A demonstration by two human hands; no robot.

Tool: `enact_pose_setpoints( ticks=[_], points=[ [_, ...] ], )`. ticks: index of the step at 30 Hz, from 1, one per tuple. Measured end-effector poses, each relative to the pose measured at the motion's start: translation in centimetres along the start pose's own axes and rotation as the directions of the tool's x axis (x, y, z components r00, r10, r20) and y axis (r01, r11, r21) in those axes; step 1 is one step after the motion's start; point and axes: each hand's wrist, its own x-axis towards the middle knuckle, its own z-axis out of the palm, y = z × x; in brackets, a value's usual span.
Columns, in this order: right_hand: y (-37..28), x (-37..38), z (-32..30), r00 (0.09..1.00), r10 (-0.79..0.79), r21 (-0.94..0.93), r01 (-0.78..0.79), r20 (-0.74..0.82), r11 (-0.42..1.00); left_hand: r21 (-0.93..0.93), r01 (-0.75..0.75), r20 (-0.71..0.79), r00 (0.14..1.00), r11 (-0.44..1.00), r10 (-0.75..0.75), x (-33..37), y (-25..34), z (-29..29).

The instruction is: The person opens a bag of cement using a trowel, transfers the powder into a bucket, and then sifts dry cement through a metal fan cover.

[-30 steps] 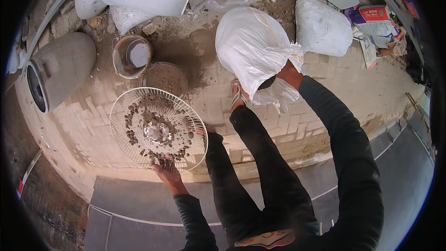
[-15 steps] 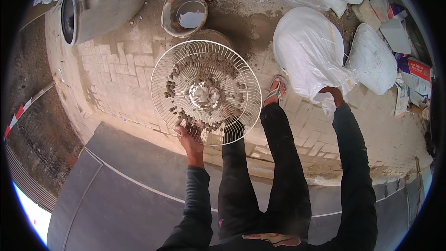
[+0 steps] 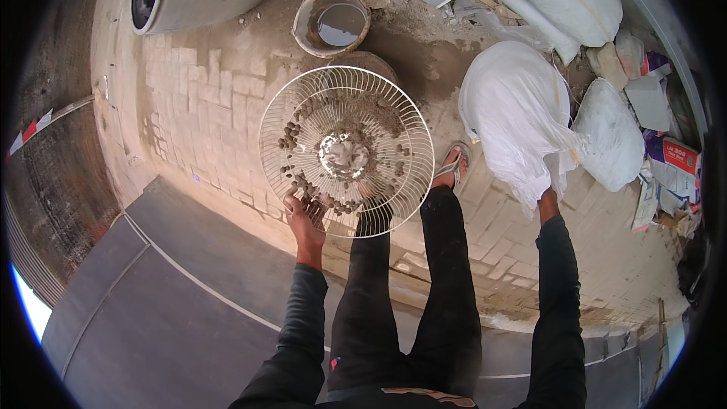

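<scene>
sieve: round white wire fan guard (image 3: 347, 151), held level above the brick paving (image 3: 204, 117), small brown lumps scattered on the mesh
left hand (image 3: 305, 216): closed on the guard's near rim
right hand (image 3: 547, 201): clenched on the neck of a white woven sack (image 3: 515, 117)
room: open paving to the left; bucket (image 3: 332, 23) and sand heap (image 3: 424, 60) just behind the guard
textures: thin radial wires, gritty sand, coarse sacking

Daylit paved brick ground (image 3: 204, 113) beside a grey concrete slab (image 3: 151, 318).
</scene>
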Motion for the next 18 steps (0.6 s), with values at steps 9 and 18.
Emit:
enact_pose_setpoints(
  ticks=[9, 18],
  points=[
    [-11.7, -5.0, -4.3, 0.912, 0.310, 0.202, -0.368, 0.270, 0.908, -0.036, -0.016, 0.010, 1.000, 0.999, 0.016, 2.2, 0.4, -1.7],
    [-16.7, -15.6, -11.8, 0.920, 0.349, 0.264, -0.387, 0.180, 0.884, -0.022, -0.002, 0.106, 0.994, 1.000, 0.004, 1.5, 2.0, -0.6]
  ],
)
